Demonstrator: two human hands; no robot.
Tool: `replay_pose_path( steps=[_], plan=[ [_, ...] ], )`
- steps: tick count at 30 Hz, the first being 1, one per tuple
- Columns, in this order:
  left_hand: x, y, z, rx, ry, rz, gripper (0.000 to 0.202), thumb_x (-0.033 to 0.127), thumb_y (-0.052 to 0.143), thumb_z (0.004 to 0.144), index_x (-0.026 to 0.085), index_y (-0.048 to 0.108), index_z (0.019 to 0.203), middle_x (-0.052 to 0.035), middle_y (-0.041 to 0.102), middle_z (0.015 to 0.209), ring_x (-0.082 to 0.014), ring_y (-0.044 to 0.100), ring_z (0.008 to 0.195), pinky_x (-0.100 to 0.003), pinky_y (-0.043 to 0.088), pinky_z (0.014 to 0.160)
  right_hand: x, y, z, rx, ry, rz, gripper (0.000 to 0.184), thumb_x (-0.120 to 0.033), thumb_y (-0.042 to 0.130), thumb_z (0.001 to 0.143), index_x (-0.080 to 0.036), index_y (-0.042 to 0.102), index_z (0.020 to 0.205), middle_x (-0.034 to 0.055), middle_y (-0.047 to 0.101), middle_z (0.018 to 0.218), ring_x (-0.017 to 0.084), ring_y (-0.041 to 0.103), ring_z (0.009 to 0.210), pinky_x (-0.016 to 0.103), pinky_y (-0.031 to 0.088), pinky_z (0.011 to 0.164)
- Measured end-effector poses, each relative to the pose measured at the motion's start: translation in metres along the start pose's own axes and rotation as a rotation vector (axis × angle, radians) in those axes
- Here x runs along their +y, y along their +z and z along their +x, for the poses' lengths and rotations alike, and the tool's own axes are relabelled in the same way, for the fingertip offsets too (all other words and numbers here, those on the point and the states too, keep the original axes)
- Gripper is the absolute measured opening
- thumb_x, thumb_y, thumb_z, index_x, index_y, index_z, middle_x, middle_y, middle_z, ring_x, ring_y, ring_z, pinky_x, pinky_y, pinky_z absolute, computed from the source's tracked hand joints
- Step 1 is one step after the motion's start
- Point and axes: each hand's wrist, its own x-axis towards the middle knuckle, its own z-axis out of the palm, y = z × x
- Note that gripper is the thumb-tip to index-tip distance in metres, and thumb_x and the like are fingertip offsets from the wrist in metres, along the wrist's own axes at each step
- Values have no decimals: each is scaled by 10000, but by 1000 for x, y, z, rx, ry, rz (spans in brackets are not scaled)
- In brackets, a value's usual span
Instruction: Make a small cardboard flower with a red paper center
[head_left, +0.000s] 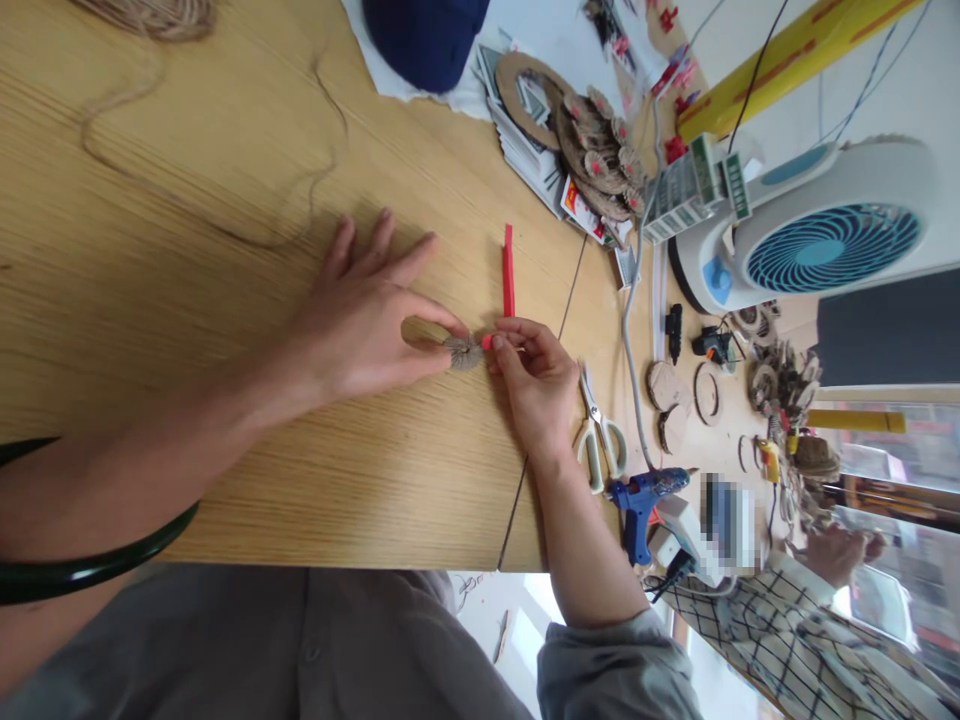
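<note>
Item: small round twine disc (463,353), lying flat on the wooden worktop (375,480) near its middle seam, pinched at its left rim between thumb and forefinger of the left hand (360,315), other fingers spread on the wood. Touching its right rim, the lower end of a red strip (508,270), apparently nipped by the curled fingers of the right hand (536,380). Beyond the right hand: scissors (600,435), blue glue gun (643,495), white fan (817,240); a co-worker's checked sleeve (780,630) at the lower right

wooden table (375,480): twine (120,100), small rosette (463,352), red strip (508,270), scissors (600,430), blue glue gun (641,495), fan (817,240), cardboard discs (664,385).
</note>
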Motion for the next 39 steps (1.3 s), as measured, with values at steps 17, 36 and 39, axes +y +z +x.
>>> replay_pose_path(
  steps=[17, 36, 39],
  plan=[
    [10, 2, -2, 6, -48, 117, 169, 458, 863, 829, 367, 885, 970, 123, 372, 1787, -416, 146, 1717, -630, 12, 1398, 1, 3, -8, 51, -133, -49, 91, -220, 744, 943, -264, 796, 1002, 21, 756, 951, 155, 713, 851, 307, 585, 748],
    [27, -6, 3, -85, -141, 142, 247, 302, 953, 777, 340, 892, 1013, 45, 313, 1821, -414, 75, 1721, -603, -18, 1394, 4, 3, -4, -1, -236, -137, 176, -204, 666, 1007, -265, 737, 1156, 21, 776, 983, 153, 726, 845, 314, 615, 753],
    [27, -6, 3, -98, -149, 153, 254, 304, 953, 780, 337, 893, 1024, 32, 292, 1828, -404, 63, 1723, -589, -26, 1395, -1, -2, -4, 34, -204, -158, 165, -226, 635, 1025, -260, 744, 1145, 31, 774, 1021, 146, 716, 823, 298, 599, 689]
  ],
)
